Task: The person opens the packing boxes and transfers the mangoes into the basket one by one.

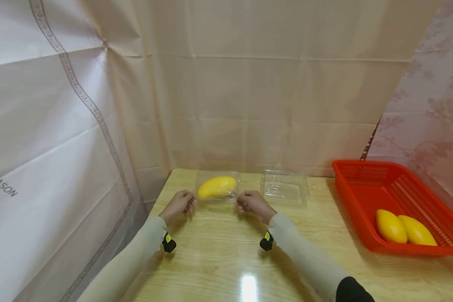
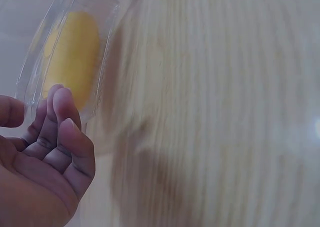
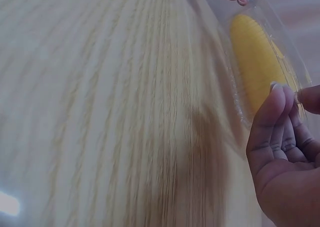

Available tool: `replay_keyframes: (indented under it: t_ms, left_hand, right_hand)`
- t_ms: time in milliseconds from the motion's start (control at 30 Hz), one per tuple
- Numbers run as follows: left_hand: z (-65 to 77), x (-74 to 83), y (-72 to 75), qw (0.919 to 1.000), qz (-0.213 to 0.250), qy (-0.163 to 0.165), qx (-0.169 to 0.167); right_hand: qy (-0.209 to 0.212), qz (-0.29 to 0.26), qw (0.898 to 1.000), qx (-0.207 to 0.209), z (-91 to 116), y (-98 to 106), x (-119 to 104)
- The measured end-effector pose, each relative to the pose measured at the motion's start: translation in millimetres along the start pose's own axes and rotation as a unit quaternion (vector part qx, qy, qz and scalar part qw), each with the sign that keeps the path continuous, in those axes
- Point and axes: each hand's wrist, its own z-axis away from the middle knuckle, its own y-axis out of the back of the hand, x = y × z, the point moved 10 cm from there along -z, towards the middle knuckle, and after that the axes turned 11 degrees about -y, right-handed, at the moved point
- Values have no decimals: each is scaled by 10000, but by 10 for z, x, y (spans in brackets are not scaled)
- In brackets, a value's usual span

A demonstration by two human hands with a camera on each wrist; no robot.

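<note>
A yellow mango lies inside a clear plastic box near the table's far edge. At the box's near left corner, my left hand holds the rim between thumb and curled fingers. My right hand pinches the near right corner; the right wrist view shows its thumb and fingertips meeting at the plastic edge. Through the clear wall, the mango also shows in the left wrist view. Another clear plastic box, with no fruit in it, sits right of my right hand.
On the right of the wooden table stands a red plastic basket holding two yellow mangoes. A hanging sheet backs the far edge, and a pale printed sheet hangs on the left.
</note>
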Motion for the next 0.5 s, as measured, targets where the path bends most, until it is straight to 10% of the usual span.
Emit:
replay_keyframes:
  t_ms: [500]
  left_hand:
    - [342, 87, -401, 9964, 366, -226, -734]
  right_hand:
    - [49, 564, 9980, -284, 463, 180, 87]
